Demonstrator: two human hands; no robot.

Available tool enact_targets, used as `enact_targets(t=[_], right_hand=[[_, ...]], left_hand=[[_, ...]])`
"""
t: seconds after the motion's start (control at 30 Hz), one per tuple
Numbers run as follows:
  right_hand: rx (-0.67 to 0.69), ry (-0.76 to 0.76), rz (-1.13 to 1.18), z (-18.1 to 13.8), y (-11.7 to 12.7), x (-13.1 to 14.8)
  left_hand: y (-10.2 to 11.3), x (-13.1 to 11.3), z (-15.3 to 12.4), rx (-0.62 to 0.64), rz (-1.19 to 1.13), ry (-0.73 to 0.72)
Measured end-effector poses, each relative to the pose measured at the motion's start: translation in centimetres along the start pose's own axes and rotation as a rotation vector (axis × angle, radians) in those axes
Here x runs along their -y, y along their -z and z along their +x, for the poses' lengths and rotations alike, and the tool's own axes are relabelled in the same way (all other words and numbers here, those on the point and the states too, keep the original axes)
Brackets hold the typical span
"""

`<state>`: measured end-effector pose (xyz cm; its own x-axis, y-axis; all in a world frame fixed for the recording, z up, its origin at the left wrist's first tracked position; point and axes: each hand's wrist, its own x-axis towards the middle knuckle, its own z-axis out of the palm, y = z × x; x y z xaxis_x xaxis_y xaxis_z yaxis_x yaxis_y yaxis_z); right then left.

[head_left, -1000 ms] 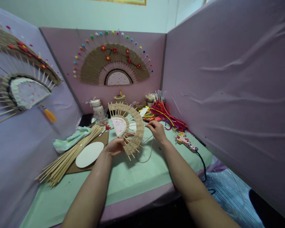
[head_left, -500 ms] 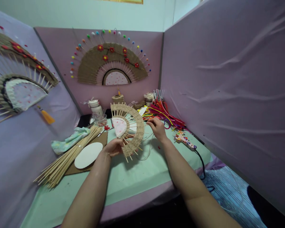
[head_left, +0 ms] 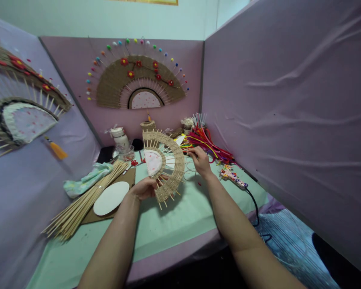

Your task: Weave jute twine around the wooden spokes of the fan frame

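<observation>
A half-round fan (head_left: 178,162) of thin bamboo sticks with woven twine stands tilted above the table, its curved side to the right. At its centre is a white half-circle of fabric with pink spots (head_left: 153,163). My left hand (head_left: 146,188) grips the fan by its lower part, some fingers hidden behind it. Just beyond the right-hand stick tips, my right hand (head_left: 201,160) is closed in a pinch on a thin strand of twine. A loose loop of this twine hangs between that hand and the fan.
Left lie a bamboo stick bundle (head_left: 87,200), a white oval card (head_left: 112,198) and a patterned cloth (head_left: 87,180). A glue gun (head_left: 233,176) with a black cord lies right. Behind are pipe cleaners (head_left: 210,142), a white bottle (head_left: 120,139) and a twine spool (head_left: 148,125). Finished fans (head_left: 111,86) hang on the partitions.
The fan has turned slightly and shifted a little to the right in my left hand. My right hand stays pinched beside its edge, and the twine loop has changed shape.
</observation>
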<state>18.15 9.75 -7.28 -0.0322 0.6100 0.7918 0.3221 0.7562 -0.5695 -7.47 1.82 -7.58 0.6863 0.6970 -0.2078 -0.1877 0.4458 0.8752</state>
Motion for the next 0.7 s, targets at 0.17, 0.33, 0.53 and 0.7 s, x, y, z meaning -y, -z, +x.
enact_targets(t=[0.17,0.33,0.53,0.7], right_hand=[[0.000,-0.112,0.047,0.1,0.2,-0.1],[-0.003,-0.219,0.114,0.0,0.0,0.3],[0.020,-0.272,0.262,0.0,-0.3,0.3],[0.005,-0.247,0.313,0.1,-0.3,0.3]], left_hand=[[-0.2,0.1,0.0,-0.056,0.012,0.016],[-1.3,-0.3,-0.3,-0.102,0.028,0.026],[-2.4,-0.5,-0.5,-0.130,0.075,0.041],[-1.5,0.0,-0.1,-0.113,0.078,0.023]])
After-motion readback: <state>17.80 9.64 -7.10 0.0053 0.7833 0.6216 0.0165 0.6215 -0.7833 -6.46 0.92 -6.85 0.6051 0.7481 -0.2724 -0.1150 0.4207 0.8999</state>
